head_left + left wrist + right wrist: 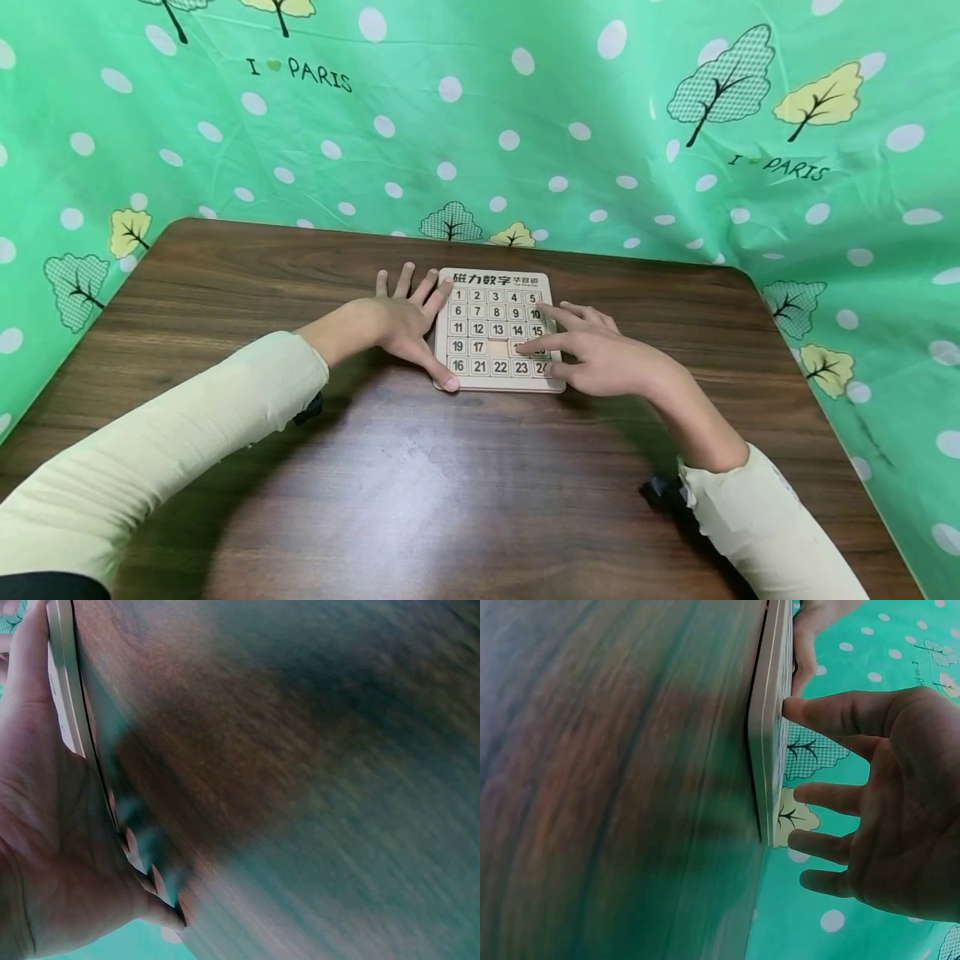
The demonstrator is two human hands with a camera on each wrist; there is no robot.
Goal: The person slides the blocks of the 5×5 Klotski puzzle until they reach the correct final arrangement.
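A sliding number puzzle (495, 381), a pale board with numbered square tiles in rows, lies flat on the table. In its fourth row a bare gap shows right of tile 17 (478, 347). My left hand (401, 321) spreads its fingers along the board's left side, the thumb on the lower left corner and the index fingertip near the upper left. Over the right side is my right hand (596, 354), fingers extended. Its index fingertip touches a tile just right of the gap and hides part of that number. In the right wrist view, the thumb (840, 711) touches the board's top.
The dark wood-grain table (420, 500) extends around the puzzle. Behind and beside it hangs a green dotted cloth (480, 108) with printed trees. Dark straps (660, 496) show under the wrists.
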